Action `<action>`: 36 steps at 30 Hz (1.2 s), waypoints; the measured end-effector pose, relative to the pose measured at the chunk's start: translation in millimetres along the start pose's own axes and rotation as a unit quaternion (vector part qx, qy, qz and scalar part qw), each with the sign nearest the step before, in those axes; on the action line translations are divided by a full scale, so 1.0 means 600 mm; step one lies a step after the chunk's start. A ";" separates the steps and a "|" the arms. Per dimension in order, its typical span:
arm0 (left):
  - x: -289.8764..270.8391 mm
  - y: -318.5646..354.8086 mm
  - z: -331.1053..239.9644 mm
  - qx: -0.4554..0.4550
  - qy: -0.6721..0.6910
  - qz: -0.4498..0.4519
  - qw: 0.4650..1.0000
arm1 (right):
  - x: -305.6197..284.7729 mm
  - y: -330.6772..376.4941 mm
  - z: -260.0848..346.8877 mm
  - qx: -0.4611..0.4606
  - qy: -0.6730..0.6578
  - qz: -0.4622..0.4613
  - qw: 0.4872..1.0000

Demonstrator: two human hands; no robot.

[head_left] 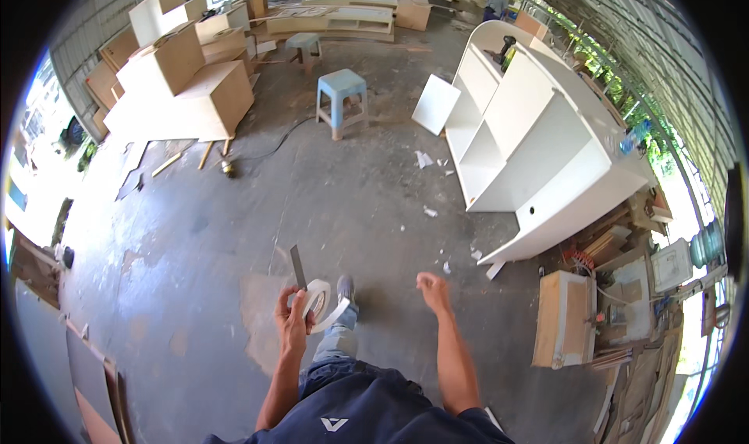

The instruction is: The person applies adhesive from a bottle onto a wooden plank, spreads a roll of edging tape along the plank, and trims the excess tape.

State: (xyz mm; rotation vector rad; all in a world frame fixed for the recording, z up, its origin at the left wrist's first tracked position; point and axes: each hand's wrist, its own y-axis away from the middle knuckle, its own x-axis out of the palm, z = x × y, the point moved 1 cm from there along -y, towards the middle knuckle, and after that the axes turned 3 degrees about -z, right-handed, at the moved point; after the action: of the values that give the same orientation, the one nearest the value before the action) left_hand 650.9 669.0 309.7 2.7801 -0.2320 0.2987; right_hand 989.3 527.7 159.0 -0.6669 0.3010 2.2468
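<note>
Low in the frame, just left of centre, the person's left hand [292,313] is closed around a roll of white edge tape [318,299], fingers curled over its rim, with a loose strip of the tape hanging off toward the right. A thin dark flat tool [297,267] sticks up from the same grip, tilted slightly left. The right hand [431,285] hangs free a little right of centre, holding nothing, fingers loosely curled; it is blurred. One shoe [345,289] shows between the hands on the grey concrete floor [343,202]. In the upper right lies a large white cabinet [530,140] on its side, a white panel [435,104] leaning near it. A blue stool [341,97] stands above centre, and plywood boxes [175,85] are stacked at upper left.
</note>
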 end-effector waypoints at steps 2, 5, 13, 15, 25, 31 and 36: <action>0.064 -0.085 -0.005 -0.020 0.007 -0.013 1.000 | 0.008 -0.050 -0.110 0.030 0.060 0.035 0.997; 0.119 -0.215 -0.037 -0.016 -0.018 -0.012 1.000 | 0.052 -0.032 -0.227 0.219 0.236 0.127 0.938; 0.391 -0.486 -0.134 -0.008 -0.075 0.129 0.989 | 0.023 0.051 -0.421 0.290 0.394 0.198 0.850; 0.446 -0.551 -0.142 -0.009 -0.080 0.140 0.987 | 0.027 0.009 -0.425 0.319 0.347 0.239 0.849; 0.802 -0.817 -0.076 -0.005 -0.026 0.136 0.990 | -0.163 -0.805 -0.342 -0.048 0.248 -0.329 0.910; 0.874 -0.945 -0.120 0.031 -0.063 0.077 0.995 | -0.273 -1.367 0.006 0.025 -0.212 -0.372 0.904; 0.938 -1.041 -0.077 0.037 -0.078 0.033 0.996 | -0.406 -1.662 0.027 0.046 -0.079 -0.520 0.849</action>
State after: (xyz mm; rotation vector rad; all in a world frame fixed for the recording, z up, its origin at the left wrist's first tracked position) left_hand 1306.8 1196.4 289.7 2.8768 -0.3570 0.1066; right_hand 1850.5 1068.6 297.4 -0.4200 -0.0533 1.2110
